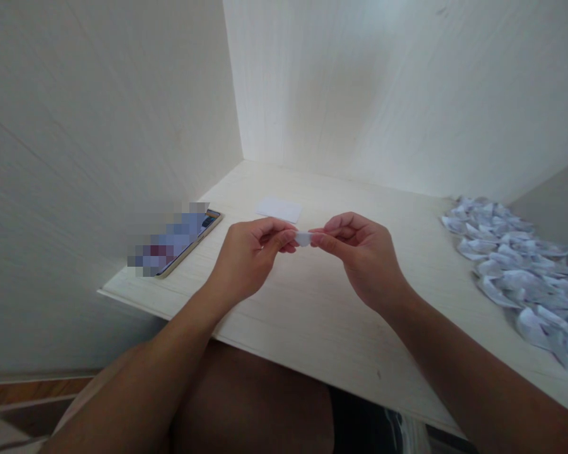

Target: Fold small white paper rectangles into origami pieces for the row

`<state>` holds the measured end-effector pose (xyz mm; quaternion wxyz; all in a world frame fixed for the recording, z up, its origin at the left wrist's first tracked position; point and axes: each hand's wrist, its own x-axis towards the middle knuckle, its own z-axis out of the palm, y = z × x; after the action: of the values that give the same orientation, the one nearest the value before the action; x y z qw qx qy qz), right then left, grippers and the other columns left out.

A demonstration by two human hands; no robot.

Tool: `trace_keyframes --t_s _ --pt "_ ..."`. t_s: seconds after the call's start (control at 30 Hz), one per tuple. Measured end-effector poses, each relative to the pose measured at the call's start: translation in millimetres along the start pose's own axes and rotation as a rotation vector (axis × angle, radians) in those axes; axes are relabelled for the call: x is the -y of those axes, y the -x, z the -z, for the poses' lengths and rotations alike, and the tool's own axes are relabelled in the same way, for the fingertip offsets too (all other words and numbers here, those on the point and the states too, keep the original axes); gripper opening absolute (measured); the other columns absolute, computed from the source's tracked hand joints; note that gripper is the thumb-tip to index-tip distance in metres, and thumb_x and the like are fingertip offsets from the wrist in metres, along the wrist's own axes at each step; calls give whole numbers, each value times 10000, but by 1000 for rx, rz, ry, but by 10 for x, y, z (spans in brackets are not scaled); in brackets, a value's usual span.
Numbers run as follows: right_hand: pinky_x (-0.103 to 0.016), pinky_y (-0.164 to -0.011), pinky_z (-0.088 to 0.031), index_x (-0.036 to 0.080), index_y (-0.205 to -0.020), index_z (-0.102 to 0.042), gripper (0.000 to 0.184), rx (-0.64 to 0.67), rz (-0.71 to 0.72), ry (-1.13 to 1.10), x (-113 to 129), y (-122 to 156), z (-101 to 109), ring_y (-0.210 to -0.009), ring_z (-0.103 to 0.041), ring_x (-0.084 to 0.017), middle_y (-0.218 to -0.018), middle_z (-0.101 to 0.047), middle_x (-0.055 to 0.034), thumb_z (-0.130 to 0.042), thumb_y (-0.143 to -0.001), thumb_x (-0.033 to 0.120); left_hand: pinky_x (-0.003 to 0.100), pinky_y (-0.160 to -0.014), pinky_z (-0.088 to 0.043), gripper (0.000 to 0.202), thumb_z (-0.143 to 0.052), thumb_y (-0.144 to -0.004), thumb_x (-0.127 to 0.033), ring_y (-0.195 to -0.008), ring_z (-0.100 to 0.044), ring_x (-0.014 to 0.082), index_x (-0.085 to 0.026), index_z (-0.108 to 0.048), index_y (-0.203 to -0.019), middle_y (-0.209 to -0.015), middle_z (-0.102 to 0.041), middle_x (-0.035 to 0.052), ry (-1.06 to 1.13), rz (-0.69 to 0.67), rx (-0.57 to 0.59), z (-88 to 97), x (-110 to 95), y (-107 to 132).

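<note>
A small folded piece of white paper (303, 238) is held above the pale wooden desk (312, 315), pinched between both hands. My left hand (250, 255) grips its left end with thumb and fingers closed. My right hand (362, 252) pinches its right end the same way. Only a small part of the paper shows between the fingertips. Beyond the hands a flat white paper slip (279, 209) lies on the desk.
A phone (184, 243) lies at the desk's left edge, next to the left wall. A heap of several folded white paper pieces (520, 271) covers the desk's right side. White walls enclose the desk at the left and back. My legs are under the front edge.
</note>
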<state>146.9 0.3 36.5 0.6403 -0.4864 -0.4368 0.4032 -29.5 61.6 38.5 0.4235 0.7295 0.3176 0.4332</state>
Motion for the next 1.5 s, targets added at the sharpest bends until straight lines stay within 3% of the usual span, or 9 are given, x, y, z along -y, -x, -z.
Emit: trace_keyframes --t_s 0.4,0.57,0.63,0.8,1.0,1.27,1.5 --pt "-321 -721 -595 225 -782 -749 306 38 6 50 -5 -45 41 -709 -729 -165 -749 -780 -13 -990 -621 326 277 -695 -593 160 -696 -897 -280 -702 -737 170 -176 -786 -816 -733 -788 36 135 95 69 9 47 -11" --pt "-312 -707 -561 223 -812 -774 248 56 -56 8 -33 -70 71 -679 -679 -144 -714 -751 1 -956 -663 304 323 -828 -613 233 -759 -851 -255 -867 -776 194 -182 -805 -1068 -1030 -830 79 201 52 128 11 107 -9" --pt "-300 -684 -546 221 -791 -782 218 78 -109 -22 -37 -73 74 -666 -653 -136 -696 -731 6 -944 -665 295 335 -866 -613 248 -766 -838 -226 -918 -777 203 -190 -809 -1080 -1073 -826 81 192 36 159 20 117 -6" --pt "-267 -631 -527 232 -781 -809 207 126 -197 -72 -45 -76 81 -660 -632 -126 -713 -730 3 -945 -663 335 344 -863 -610 217 -801 -816 -249 -907 -774 209 -189 -824 -1024 -1009 -832 76 272 97 188 31 151 -16" --pt "-275 -700 -537 269 -902 -836 267 221 -200 -53 -88 -79 104 -719 -664 -126 -774 -783 12 -945 -660 291 304 -837 -583 207 -833 -798 -234 -847 -751 161 -188 -831 -999 -940 -831 59 468 214 222 53 157 -48" --pt "-262 -692 -503 250 -850 -832 171 199 -197 -114 -113 -55 74 -734 -655 -115 -778 -776 2 -924 -722 316 285 -779 -561 270 -920 -710 -271 -774 -705 141 -193 -837 -954 -841 -805 42 637 289 108 -23 173 -31" --pt "-271 -688 -474 262 -780 -811 181 131 -220 -204 -122 -37 12 -747 -628 -120 -786 -754 13 -948 -674 314 237 -713 -565 287 -956 -673 -269 -726 -705 118 -174 -827 -911 -818 -790 40 770 403 28 -118 188 -5"
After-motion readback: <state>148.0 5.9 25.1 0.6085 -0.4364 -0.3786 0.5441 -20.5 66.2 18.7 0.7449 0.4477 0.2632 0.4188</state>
